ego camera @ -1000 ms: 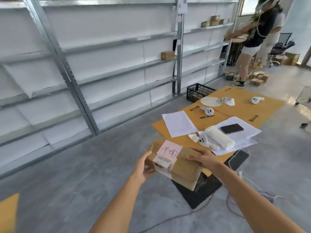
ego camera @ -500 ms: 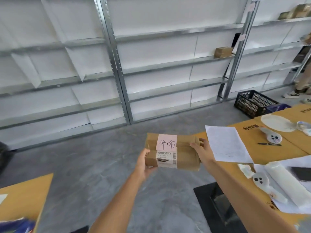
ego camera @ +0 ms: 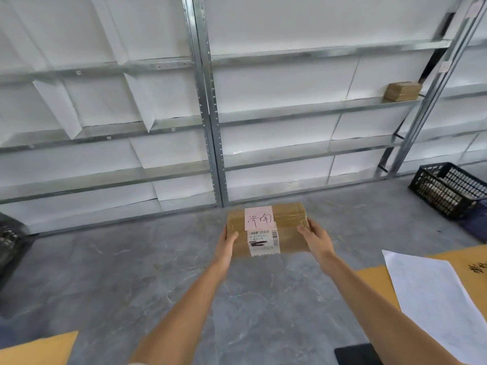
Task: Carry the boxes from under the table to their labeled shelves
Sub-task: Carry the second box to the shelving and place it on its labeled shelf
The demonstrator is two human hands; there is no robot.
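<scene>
I hold a brown cardboard box (ego camera: 287, 227) out in front of me at mid-frame, level above the grey floor. A pink handwritten note and a white barcode label are stuck on its top and front. My left hand (ego camera: 228, 239) grips its left end and my right hand (ego camera: 315, 239) grips its right end. Behind it stands a metal shelving rack (ego camera: 210, 122) with white-lined shelves. One other small brown box (ego camera: 402, 90) rests on a shelf at the right.
A black plastic crate (ego camera: 448, 189) sits on the floor at the right. A yellow table (ego camera: 374, 280) with a white paper sheet (ego camera: 432, 296) is at my lower right, another yellow tabletop corner (ego camera: 37, 349) at lower left. A dark crate (ego camera: 10, 241) stands at far left.
My view has swung left from the table towards the shelving rack. The box has stayed in both hands and now sits level, facing the rack's upright post.
</scene>
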